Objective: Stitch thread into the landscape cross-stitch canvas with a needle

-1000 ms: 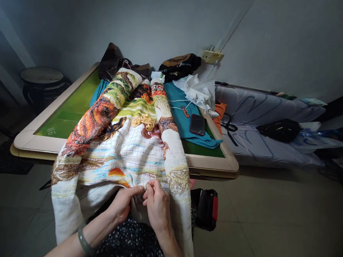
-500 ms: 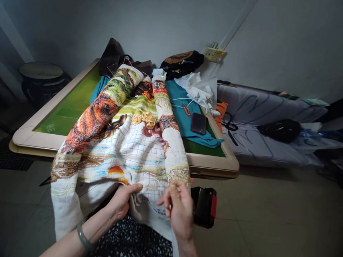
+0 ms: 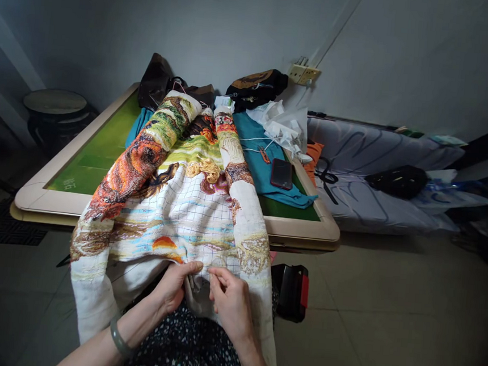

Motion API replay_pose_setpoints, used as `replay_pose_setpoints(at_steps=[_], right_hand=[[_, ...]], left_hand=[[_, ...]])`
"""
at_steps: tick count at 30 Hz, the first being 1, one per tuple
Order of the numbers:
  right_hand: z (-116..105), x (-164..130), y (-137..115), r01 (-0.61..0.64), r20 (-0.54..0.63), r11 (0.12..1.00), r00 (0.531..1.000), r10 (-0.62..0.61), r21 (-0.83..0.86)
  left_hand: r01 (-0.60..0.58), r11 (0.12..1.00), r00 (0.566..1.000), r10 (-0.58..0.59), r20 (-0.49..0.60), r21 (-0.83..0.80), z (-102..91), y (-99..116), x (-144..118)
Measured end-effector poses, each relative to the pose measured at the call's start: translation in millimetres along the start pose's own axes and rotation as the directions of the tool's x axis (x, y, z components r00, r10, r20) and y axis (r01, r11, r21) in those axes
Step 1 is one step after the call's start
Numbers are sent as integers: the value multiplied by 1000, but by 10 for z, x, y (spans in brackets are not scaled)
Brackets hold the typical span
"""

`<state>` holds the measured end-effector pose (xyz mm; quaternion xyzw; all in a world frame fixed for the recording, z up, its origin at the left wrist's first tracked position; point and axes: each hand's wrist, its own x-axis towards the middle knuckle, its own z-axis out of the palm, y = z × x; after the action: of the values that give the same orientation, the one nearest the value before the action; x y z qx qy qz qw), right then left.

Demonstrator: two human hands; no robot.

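Note:
A large cross-stitch cloth [image 3: 181, 212] with orange, green and blue stitched patches hangs from the table edge down onto my lap. My left hand [image 3: 174, 286], a green bangle on its wrist, pinches the cloth's lower fold with the thumb on top. My right hand [image 3: 230, 302] is beside it, fingertips pinched together on the cloth near the gridded part, as if on a needle or thread too small to make out. Loose yellow thread [image 3: 203, 169] lies bunched on the cloth further up.
The green-topped table [image 3: 304, 229] carries a teal cloth [image 3: 256, 161], a dark phone [image 3: 282, 174], white plastic bags and dark bags at the back. A black and red case [image 3: 292, 292] stands on the floor by my right knee. A covered bench with scissors lies to the right.
My right hand pulled out to the right away from the cloth half a second ago, then came back in beside my left hand. The left hand kept its hold on the fold.

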<state>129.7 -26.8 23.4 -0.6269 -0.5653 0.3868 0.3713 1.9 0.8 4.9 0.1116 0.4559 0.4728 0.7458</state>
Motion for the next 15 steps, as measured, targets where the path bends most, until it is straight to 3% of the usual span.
replay_pose_setpoints(at_steps=[9, 15], right_hand=[[45, 22, -24, 74, -115, 989, 989, -89, -128], [81, -7, -15, 28, -103, 991, 994, -42, -133]], left_hand=[[1, 1000, 1000, -1, -16, 3, 41, 30, -29], [-1, 1000, 1000, 1, 19, -2, 29, 19, -20]])
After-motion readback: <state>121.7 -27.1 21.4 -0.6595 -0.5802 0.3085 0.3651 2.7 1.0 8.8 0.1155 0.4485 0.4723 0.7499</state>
